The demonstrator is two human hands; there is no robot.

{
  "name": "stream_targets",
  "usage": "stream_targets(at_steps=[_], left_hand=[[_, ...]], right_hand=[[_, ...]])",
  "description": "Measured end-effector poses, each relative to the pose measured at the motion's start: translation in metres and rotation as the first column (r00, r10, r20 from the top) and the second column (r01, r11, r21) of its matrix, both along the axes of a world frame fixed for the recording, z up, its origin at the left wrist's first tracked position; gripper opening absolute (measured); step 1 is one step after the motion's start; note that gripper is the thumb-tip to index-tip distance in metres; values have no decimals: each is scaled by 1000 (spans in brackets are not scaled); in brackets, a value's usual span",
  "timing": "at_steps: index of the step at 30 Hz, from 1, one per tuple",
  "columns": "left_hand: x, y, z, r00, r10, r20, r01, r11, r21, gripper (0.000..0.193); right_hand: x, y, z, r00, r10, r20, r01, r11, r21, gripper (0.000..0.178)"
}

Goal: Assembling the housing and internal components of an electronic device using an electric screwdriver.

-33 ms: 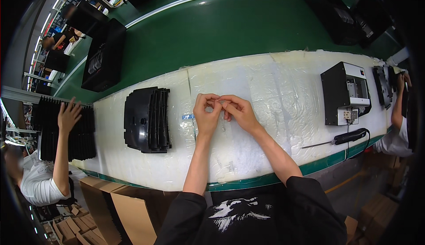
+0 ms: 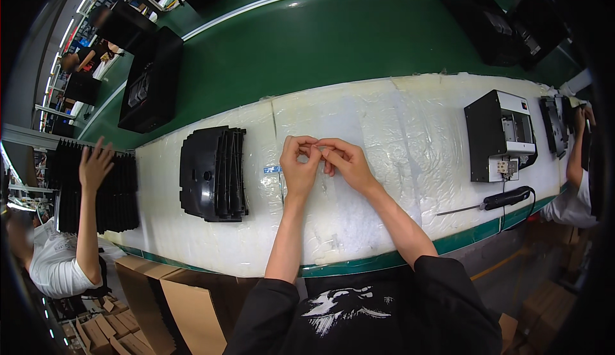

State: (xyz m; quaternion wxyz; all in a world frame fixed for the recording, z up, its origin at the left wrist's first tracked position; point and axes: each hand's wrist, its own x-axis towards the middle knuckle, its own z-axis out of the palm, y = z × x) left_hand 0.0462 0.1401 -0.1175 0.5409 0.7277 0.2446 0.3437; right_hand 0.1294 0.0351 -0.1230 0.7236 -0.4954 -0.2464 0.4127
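Note:
Above the middle of the padded white worktop, my left hand [image 2: 301, 160] and my right hand [image 2: 346, 161] meet at the fingertips. Thumb and index finger are pinched together on each. Whatever they may hold between them is too small or hidden to name. To the left of my hands lies a stack of black ribbed plastic panels [image 2: 213, 174], tilted on edge against each other. A small blue-and-white label [image 2: 272, 170] sits on the worktop [image 2: 378, 220] between that stack and my left hand.
On the right stands a black-and-white boxy machine [image 2: 503, 136], with a corded electric screwdriver [image 2: 508, 198] in front. Beyond the worktop runs a green conveyor [image 2: 320, 41] carrying black cases [image 2: 152, 82]. Co-workers' arms show at left [image 2: 90, 220] and far right. Cardboard boxes [image 2: 192, 307] stand below left.
The co-worker's raised hand at the left has shifted slightly left and up. My own hands look the same.

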Motion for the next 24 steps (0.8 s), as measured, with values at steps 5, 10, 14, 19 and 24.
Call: stream_targets(at_steps=[5, 10, 14, 19, 24], left_hand=[[0, 0, -2, 999, 35, -3, -35, 999, 24, 12], [-1, 0, -2, 999, 45, -13, -45, 999, -8, 14], [0, -1, 1, 998, 56, -8, -56, 998, -19, 15], [-4, 5, -2, 998, 18, 61, -14, 997, -71, 15], [-4, -1, 6, 982, -63, 180, 112, 955, -275, 12]], right_hand=[[-2, 1, 2, 997, -16, 72, 18, 1000, -21, 22], [-3, 1, 2, 998, -13, 55, 15, 999, -28, 21], [-3, 1, 0, 1000, -1, 24, 1, 1000, -17, 20], [-2, 0, 3, 1000, -2, -21, 1, 1000, -22, 20], [-6, 1, 7, 997, -56, -44, 54, 998, -45, 19]])
